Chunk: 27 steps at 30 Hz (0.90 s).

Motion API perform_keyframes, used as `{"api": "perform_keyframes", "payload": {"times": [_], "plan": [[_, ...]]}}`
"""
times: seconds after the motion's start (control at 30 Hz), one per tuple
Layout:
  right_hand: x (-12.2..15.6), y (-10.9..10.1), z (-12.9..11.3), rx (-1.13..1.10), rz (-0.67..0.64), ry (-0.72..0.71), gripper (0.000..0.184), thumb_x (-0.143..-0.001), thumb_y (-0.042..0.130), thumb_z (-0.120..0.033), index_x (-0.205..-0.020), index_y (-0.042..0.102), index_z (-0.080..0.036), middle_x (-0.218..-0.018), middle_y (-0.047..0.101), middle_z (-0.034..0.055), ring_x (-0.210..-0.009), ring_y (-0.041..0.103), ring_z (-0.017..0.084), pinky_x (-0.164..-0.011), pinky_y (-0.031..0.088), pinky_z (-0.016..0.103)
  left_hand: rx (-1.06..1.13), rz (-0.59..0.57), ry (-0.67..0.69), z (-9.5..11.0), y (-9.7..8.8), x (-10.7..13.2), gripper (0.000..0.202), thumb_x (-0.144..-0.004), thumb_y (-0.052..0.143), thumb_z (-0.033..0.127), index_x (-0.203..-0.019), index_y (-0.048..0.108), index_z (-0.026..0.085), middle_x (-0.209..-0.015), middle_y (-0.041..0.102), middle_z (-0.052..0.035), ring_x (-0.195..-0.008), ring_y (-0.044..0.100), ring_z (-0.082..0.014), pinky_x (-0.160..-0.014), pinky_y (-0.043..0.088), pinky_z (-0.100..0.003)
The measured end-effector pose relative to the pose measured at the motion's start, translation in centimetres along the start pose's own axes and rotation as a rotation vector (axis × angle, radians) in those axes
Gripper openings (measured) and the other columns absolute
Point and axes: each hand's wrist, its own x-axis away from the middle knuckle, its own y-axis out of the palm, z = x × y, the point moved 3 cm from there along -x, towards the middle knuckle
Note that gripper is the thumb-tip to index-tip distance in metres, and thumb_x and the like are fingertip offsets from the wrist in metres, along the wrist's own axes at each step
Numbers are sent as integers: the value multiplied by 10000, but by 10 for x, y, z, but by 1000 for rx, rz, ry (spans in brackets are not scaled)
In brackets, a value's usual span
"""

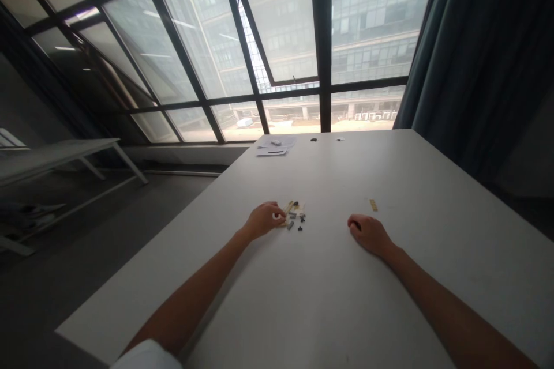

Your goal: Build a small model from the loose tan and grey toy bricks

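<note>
My left hand (265,219) rests on the white table (329,300) with its fingers curled, its fingertips at a small white piece at the edge of a cluster of several tiny building pieces (295,214), tan, grey and black. My right hand (367,233) lies on the table farther right, fingers curled under; whether it holds anything is hidden. A lone tan studded piece (373,204) lies just beyond my right hand, apart from it.
Papers with a small object on them (274,146) lie at the table's far edge, next to a dark round hole (314,139). A large window wall stands behind. A dark curtain (480,57) hangs at right. Another white table (56,153) stands at left.
</note>
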Motion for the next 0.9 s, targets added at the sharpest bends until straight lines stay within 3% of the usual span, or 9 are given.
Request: {"api": "perform_keyframes", "payload": {"times": [0.17, 0.53, 0.9], "plan": [[1, 0, 1, -5, 18, -2, 221, -871, 476, -208, -820, 691, -210, -833, 721, 33, -766, 621, 175, -695, 348, 268, -104, -23, -10, -15, 4, 17, 153, -833, 717, 394, -878, 815, 285, -894, 657, -29, -807, 607, -165, -788, 448, -270], [1, 3, 4, -3, 15, 5, 215, -871, 478, -221, -832, 689, -217, -827, 718, 26, -786, 630, 179, -701, 353, 269, -115, -66, 11, -20, 14, 11, 136, -834, 710, 354, -903, 820, 314, -862, 675, -23, -774, 616, -168, -758, 436, -266], [1, 3, 4, -4, 7, 9, 226, -870, 480, -217, -846, 705, -218, -847, 722, 31, -791, 629, 181, -708, 361, 271, -128, -92, 42, -11, 8, 9, 153, -802, 669, 288, -838, 817, 269, -831, 681, -20, -727, 613, -151, -742, 440, -256]]}}
